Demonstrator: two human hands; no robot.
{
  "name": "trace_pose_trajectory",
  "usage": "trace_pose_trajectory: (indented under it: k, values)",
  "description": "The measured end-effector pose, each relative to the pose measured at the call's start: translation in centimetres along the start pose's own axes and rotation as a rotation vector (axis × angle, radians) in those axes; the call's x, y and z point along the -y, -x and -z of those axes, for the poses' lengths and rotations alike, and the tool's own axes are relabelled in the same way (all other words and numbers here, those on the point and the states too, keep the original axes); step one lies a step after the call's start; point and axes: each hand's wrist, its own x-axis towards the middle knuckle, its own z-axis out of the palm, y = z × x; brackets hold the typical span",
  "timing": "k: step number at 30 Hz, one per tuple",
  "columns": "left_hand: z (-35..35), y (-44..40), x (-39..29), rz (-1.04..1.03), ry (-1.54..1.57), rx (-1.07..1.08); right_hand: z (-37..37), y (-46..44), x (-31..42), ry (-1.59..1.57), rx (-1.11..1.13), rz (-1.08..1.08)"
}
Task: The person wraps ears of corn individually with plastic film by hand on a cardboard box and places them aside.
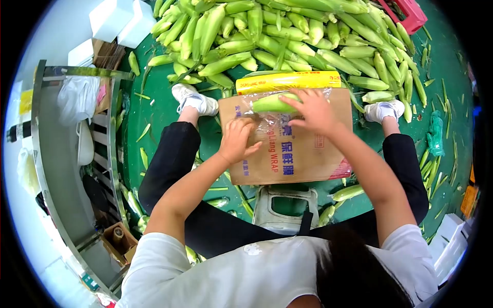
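One green ear of corn lies on clear plastic film near the top of a brown cardboard box. My right hand rests over the corn's right end, its fingers spread on the corn and film. To the left of the corn, my left hand is at the box's left part, fingers apart, beside the loose film. Along the box's far edge lies a yellow roll of wrap.
A large heap of corn covers the floor beyond the box. A metal rack stands at left, a pink crate at the back right. Green netting and husks lie on the right. A stool is below the box.
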Motion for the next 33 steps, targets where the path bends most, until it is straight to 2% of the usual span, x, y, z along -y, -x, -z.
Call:
trace_pose_trajectory:
  k: [2, 5, 8, 11, 13, 16, 18, 20, 21, 24, 26, 28, 30, 32, 33]
  values:
    - [0.5, 0.7, -0.2, 0.037, -0.083, -0.015, 0.1, -1.2, -0.9, 0.015, 0.100, 0.007]
    - [-1.4, -0.6, 0.6, 0.059, -0.116, -0.112, 0.0, -1.5, -1.4, -0.009, 0.132, -0.012]
    - [-0.5, -0.9, 2.3, -0.138, -0.024, -0.050, -0.4, -0.3, -1.0, -0.069, 0.054, -0.125]
    - [4.1, -0.6, 1.1, 0.051, 0.231, 0.139, -0.2, 2.9, 0.4, -0.088, 0.015, -0.199]
    - [5.8, -1.8, -0.1, 0.109, 0.301, 0.188, -0.3, 6.0, 1.9, -0.103, 0.075, -0.117]
    - [2.5, -4.6, -1.2, -0.013, 0.487, 0.235, -0.1, 8.8, 5.4, -0.169, 0.172, -0.079]
    - [-2.6, -6.4, -0.4, -0.262, 0.511, 0.282, 0.3, 8.8, 6.6, -0.226, 0.177, -0.101]
    - [-4.6, -8.4, -1.2, -0.479, 0.323, 0.340, 0.6, 8.0, 6.6, -0.290, 0.126, -0.123]
    - [-5.1, -9.6, -1.3, -0.585, 0.223, 0.369, 0.1, 7.4, 6.2, -0.255, 0.005, -0.088]
    - [-5.5, -13.2, -0.6, -0.363, 0.032, 0.383, -2.4, 4.2, 4.0, -0.018, -0.194, -0.196]
    - [-4.8, -18.0, -0.2, -0.030, 0.092, 0.668, -2.7, 0.7, 1.5, 0.014, -0.218, -0.315]
    - [-4.9, -22.5, 2.7, 0.139, 0.330, 0.563, -2.2, -2.7, -1.0, -0.080, -0.182, -0.443]
    - [-1.1, -24.5, 2.4, 0.180, 0.271, 0.344, -1.8, -4.6, -1.2, -0.165, -0.078, -0.534]
    - [0.2, -24.3, 2.6, 0.091, 0.211, 0.501, -1.4, -4.7, 0.8, -0.247, 0.121, -0.583]
    - [-0.4, -23.4, 3.3, 0.037, 0.225, 0.564, -1.9, -3.5, 1.8, -0.048, 0.096, -0.425]
